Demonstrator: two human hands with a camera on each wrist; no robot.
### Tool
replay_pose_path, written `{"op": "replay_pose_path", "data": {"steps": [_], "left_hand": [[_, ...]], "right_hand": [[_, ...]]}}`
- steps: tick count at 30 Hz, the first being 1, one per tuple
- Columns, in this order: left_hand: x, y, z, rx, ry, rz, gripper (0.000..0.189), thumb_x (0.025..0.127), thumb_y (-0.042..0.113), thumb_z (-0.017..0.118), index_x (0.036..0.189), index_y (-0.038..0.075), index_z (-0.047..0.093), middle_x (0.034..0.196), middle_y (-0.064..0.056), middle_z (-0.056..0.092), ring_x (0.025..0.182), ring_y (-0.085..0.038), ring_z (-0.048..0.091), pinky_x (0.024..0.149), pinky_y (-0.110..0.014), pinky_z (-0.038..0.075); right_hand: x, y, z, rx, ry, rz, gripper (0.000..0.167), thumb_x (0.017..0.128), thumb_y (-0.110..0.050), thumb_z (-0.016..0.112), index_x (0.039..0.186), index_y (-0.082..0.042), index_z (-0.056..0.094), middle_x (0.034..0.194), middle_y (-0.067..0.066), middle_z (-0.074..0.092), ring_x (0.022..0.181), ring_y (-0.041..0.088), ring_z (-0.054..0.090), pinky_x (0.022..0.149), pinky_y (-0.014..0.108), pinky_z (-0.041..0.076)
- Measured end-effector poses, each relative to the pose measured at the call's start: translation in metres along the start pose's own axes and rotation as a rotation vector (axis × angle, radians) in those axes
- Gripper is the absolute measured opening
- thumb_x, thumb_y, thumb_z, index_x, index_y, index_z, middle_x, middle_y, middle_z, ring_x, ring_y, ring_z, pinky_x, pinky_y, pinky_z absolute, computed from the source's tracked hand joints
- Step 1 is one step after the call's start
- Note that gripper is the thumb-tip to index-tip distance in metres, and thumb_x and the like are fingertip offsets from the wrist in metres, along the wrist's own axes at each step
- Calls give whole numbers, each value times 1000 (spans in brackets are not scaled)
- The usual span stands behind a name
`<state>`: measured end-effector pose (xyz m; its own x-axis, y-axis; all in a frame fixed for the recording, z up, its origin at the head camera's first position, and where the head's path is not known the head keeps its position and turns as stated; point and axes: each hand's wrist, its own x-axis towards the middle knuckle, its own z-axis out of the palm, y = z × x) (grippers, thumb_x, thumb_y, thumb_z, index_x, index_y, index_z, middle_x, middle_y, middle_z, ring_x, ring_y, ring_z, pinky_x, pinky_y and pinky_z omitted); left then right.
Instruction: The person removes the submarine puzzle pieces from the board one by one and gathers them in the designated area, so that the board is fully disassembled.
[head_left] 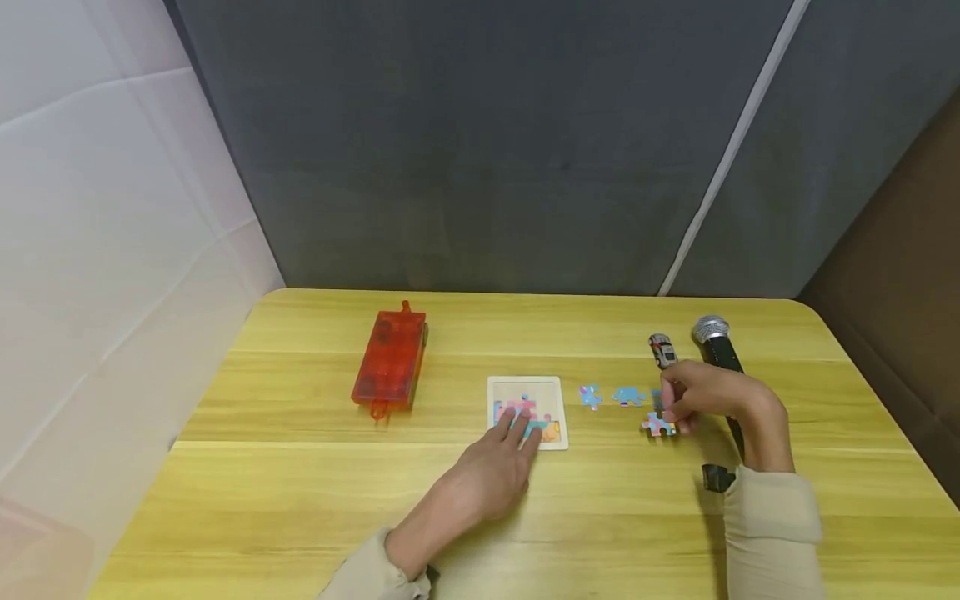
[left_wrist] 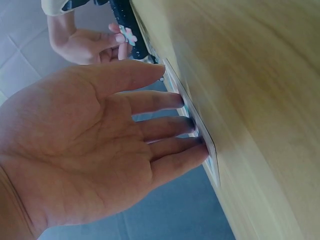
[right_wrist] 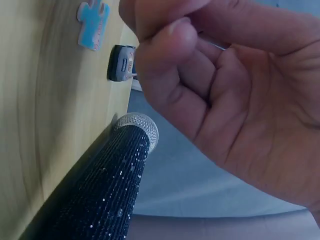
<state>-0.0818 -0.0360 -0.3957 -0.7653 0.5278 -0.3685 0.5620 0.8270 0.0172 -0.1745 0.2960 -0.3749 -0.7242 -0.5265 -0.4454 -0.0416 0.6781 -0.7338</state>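
Observation:
My left hand point(head_left: 497, 471) rests its fingertips on a partly filled jigsaw puzzle in a white-framed tray point(head_left: 525, 379), fingers straight; the left wrist view shows its open palm over the tray's edge point(left_wrist: 212, 155). To the right, my right hand point(head_left: 708, 396) pinches a pink-and-blue puzzle piece point(head_left: 657, 425) between thumb and fingers, also seen as a small piece point(left_wrist: 128, 36) in the left wrist view. In the right wrist view the fingers hide it. Two blue puzzle pieces, one nearer the tray point(head_left: 590, 397) and one further right point(head_left: 628, 397), lie loose; another is partly hidden by the right hand.
A red translucent box-like object point(head_left: 392, 358) stands at the left of the wooden table point(head_left: 315, 500). Behind the right hand are a small silver toy car point(head_left: 662, 350) and a black microphone point(head_left: 722, 353), which runs under the right wrist. A dark partition point(head_left: 480, 167) rises behind the table.

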Motion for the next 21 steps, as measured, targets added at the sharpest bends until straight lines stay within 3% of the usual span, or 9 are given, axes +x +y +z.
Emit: {"op": "replay_pose_path", "data": {"steps": [7, 15, 21], "left_hand": [[-1, -2, 2, 20, 12, 3, 59, 116, 27, 53, 171, 9, 39, 180, -15, 30, 168, -34, 28, 136, -38, 28], [-2, -4, 0, 40, 52, 12, 58, 115, 25, 53, 169, 8, 42, 179, -17, 33, 167, -35, 31, 136, -38, 29], [-4, -2, 0, 10, 42, 1, 59, 116, 25, 53, 170, 7, 40, 180, -17, 30, 168, -36, 28, 135, -41, 31]], "right_hand": [[-1, 2, -1, -15, 15, 97, 16, 95, 10, 67, 81, 1, 63, 74, 5, 66, 64, 15, 67, 63, 27, 57], [0, 6, 2, -121, 113, 260, 19, 91, 7, 68, 75, -1, 67, 64, 4, 67, 56, 11, 64, 59, 25, 55], [2, 6, 8, -181, 163, 346, 23, 89, 6, 74, 69, -4, 68, 59, 3, 64, 52, 10, 57, 53, 22, 47]]}}
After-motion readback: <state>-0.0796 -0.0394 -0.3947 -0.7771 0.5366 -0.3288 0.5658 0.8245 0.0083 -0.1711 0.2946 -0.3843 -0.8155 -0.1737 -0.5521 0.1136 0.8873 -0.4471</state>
